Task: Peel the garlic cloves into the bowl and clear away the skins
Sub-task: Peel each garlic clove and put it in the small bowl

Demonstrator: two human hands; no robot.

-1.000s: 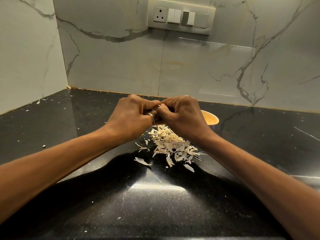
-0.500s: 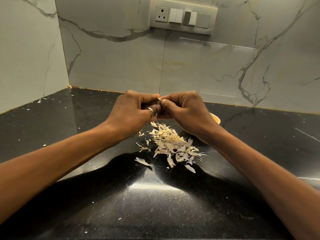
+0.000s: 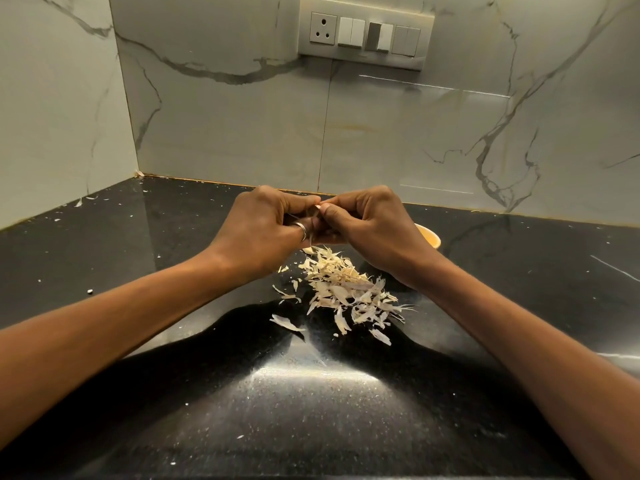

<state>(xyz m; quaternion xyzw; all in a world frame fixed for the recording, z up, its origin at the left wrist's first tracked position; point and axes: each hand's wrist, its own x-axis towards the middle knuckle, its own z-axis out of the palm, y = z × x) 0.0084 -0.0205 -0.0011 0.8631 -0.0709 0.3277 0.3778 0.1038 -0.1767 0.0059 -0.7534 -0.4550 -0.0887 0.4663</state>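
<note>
Hands: left hand point(image 3: 266, 230) and right hand point(image 3: 367, 223) sit slightly higher over the counter point(image 3: 138, 271) than 1 s ago, still knuckle to knuckle; a bit less of the bowl rim shows past the right wrist.
Fingers: both sets curled in, with thumb and forefinger tips of each hand pinching the garlic clove point(image 3: 318, 206) between them.
Clove location: held in the air between the two hands, above the far end of the skins point(image 3: 346, 289); only a pale sliver shows.
Clove axis: mostly hidden, so I can't tell its long axis or which way the tip points.
Loose bit: one skin strip point(image 3: 310, 240) hangs below the left hand, beside the ring point(image 3: 302, 231), not dropped yet.
Bowl: yellow bowl point(image 3: 429, 237) behind the right wrist, just beyond the pile; contents not visible.
Handling: clove judged small, light and firm, and slick once bare. Pinch it at both ends and peel from one end. Skins are papery and near weightless and will scatter easily, so sweep them together rather than picking them up singly.
Progress: peeling in hand; skins not yet cleared.
</note>
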